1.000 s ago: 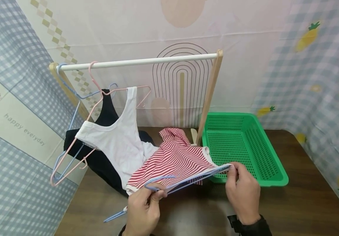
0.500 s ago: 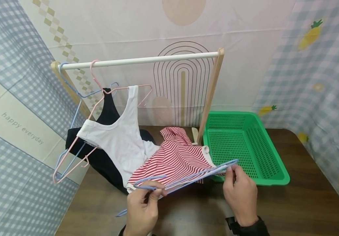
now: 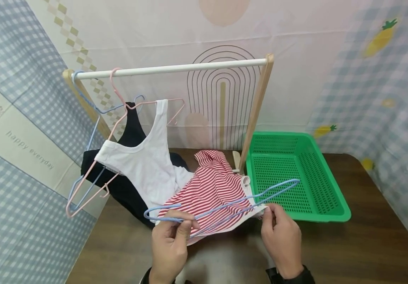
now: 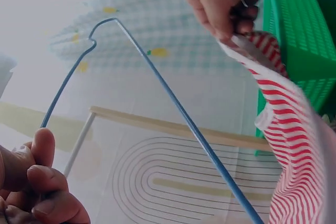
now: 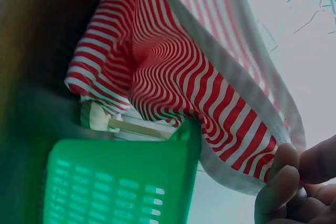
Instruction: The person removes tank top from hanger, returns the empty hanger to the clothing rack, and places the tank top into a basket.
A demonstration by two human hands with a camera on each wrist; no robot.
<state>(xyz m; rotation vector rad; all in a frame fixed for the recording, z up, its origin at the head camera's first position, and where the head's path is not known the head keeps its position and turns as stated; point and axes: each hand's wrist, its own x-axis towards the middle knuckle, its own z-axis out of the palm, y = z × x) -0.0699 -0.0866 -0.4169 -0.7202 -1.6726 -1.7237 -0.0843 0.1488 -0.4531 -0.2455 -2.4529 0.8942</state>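
My left hand (image 3: 171, 245) grips a blue wire clothes hanger (image 3: 278, 184) close to its hook, which points left. The hanger's far end sticks out to the right over the clothing and overlaps the basket in the head view. Below it spreads a red-and-white striped tank top (image 3: 211, 185) with white trim. Thumb and fingers of my right hand (image 3: 281, 240) pinch the trimmed right corner of this top. In the left wrist view, the bare hanger wire (image 4: 178, 106) is apart from the pinched corner. The left part of the top is partly hidden behind my left hand.
A rack with a white bar (image 3: 189, 68) stands at the back. A white tank top (image 3: 143, 165) hangs from a pink hanger (image 3: 118, 94); a black garment (image 3: 115, 189) lies behind it. A green basket (image 3: 331, 179) is at the right on the brown table (image 3: 367, 244).
The hanger's right end has come out of the striped top and risen up and right. My right hand has moved slightly left and down with the pinched corner. The hook has shifted left.
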